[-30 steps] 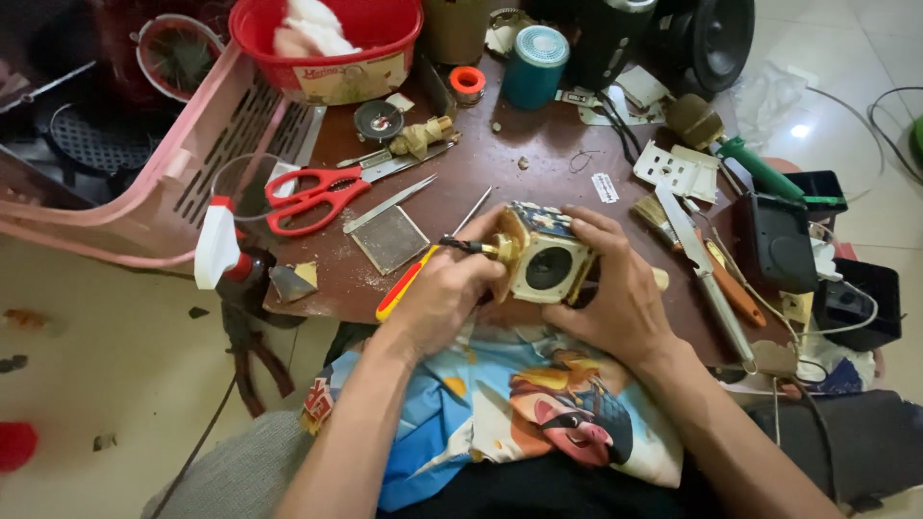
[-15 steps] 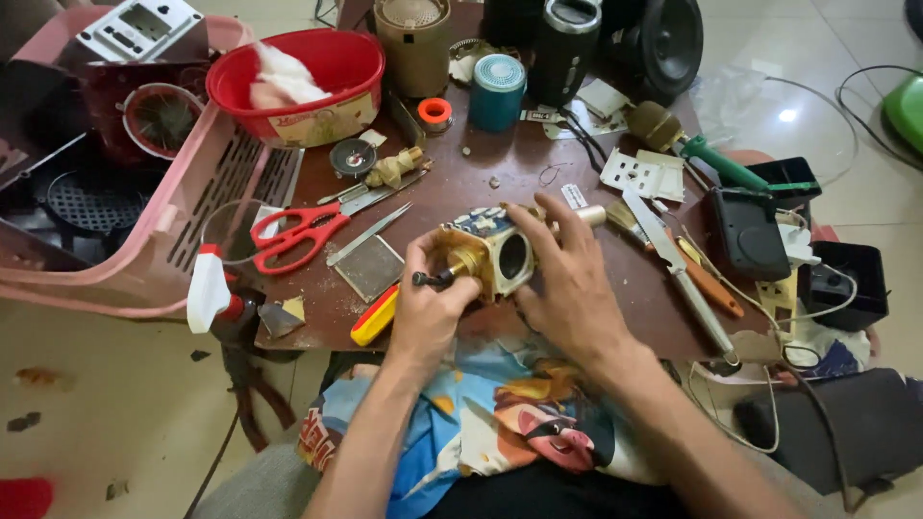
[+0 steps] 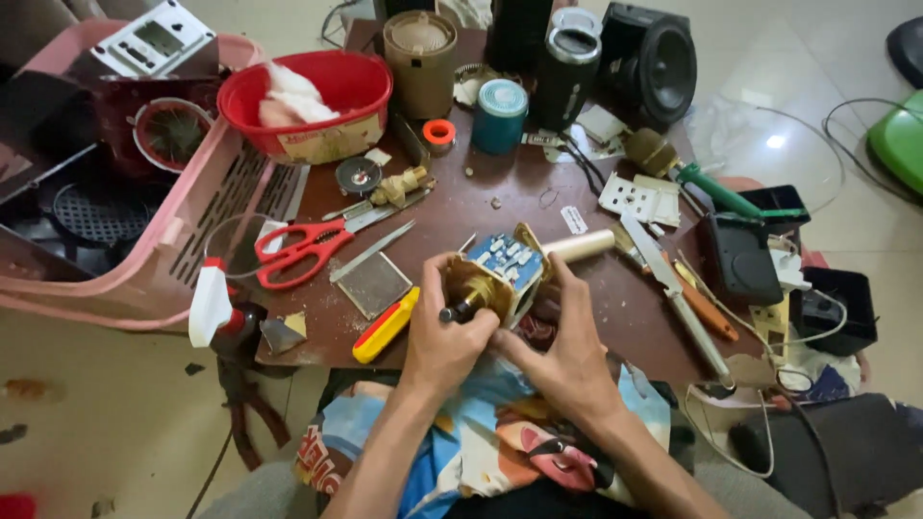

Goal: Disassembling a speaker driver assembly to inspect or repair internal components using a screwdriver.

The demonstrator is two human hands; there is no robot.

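Here both sets of fingers curl closed around one thing: the left hand grips a small yellow-tan device from below, and the right hand clasps its right side, thumb against the blue board on top. The device sits at the near edge of the brown table, its long axis running near-left to far-right. Just left lies a yellow-and-red tool, farther left the red scissors.

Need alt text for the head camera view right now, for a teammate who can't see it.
Two bare hands work at the near edge of a cluttered brown table: the left hand and right hand together grip a small tan gadget with a blue circuit board. Red scissors, a red-and-yellow screwdriver and a red bowl lie to the left.
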